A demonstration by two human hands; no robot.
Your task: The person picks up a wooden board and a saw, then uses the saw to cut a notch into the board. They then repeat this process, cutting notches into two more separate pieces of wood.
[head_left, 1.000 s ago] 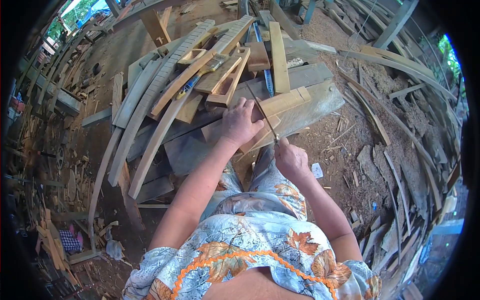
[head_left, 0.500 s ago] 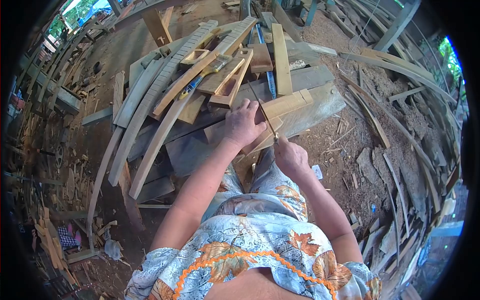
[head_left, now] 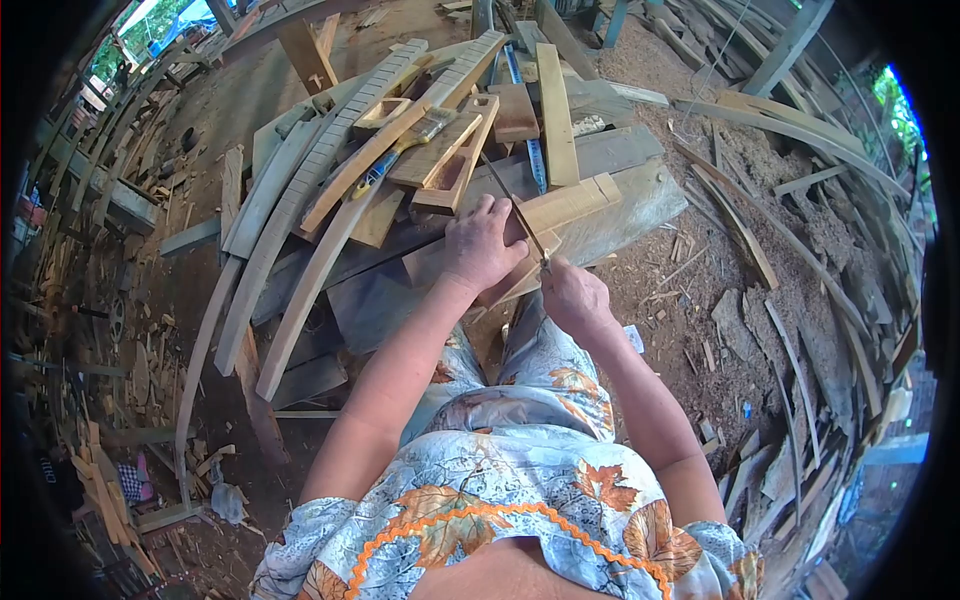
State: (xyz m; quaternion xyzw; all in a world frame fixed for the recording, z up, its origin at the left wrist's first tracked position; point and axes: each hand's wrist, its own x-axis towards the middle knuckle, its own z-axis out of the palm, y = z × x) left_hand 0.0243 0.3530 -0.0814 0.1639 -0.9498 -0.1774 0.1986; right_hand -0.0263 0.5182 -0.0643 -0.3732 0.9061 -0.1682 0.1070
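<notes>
My right hand [head_left: 577,298] is closed around the handle end of a thin, dark, long-bladed tool that looks like a saw [head_left: 512,202]. Its blade is seen almost edge-on and slants away to the upper left, past the fingers of my left hand. My left hand [head_left: 484,243] presses down with curled fingers on a wooden block [head_left: 505,285], its thumb beside the blade. Right of the blade lies a light wooden piece [head_left: 572,204] with a line across it. Both pieces rest on a wide grey board [head_left: 645,200]. Where the blade meets the wood is hard to make out.
A paintbrush [head_left: 405,150] lies among wooden frames [head_left: 470,165] and long curved strips [head_left: 310,190] left of my hands. Beyond stand a reddish block [head_left: 515,112], an upright-lying plank [head_left: 557,115] and a blue strip [head_left: 537,165]. Shavings and offcuts cover the ground.
My right hand has moved slightly forward and left, pushing the saw blade farther away from my body. The left hand stays on the block.
</notes>
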